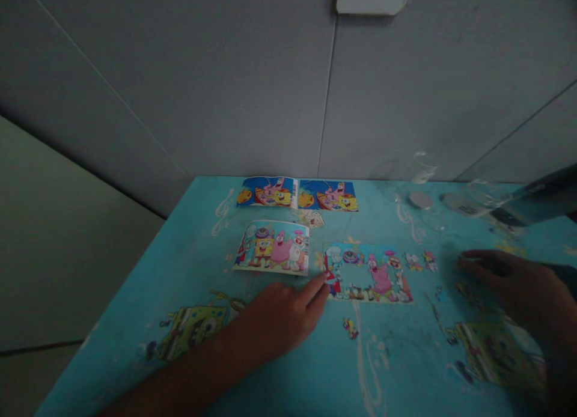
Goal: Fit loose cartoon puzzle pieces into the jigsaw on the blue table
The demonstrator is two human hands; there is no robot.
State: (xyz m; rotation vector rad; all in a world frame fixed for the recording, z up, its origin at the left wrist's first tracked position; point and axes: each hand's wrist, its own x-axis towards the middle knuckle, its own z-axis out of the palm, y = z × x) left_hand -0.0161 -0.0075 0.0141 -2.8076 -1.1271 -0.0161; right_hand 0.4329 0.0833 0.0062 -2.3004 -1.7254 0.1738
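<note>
A partly assembled cartoon jigsaw puzzle (382, 279) lies on the table, with a gap in its middle where the tabletop shows. My left hand (288, 312) rests beside it, fingers stretched out and the fingertips touching its left edge. Loose puzzle pieces (350, 328) lie below it, and more puzzle pieces (420, 261) are just to its right. Over the table's right side, my right hand (518, 288) is bent with thumb and forefinger close together; whatever is between them is too dark to make out. A curled picture sheet (273, 247) matching the puzzle lies at its upper left.
Near the wall lie a blue picture sheet (265, 192) and a matching blue picture puzzle (328, 196). Clear containers (424, 167), a round lid (420, 200) and a dark long object (541, 194) are at the back right. The turquoise tablecloth (180, 255) has printed cartoon figures.
</note>
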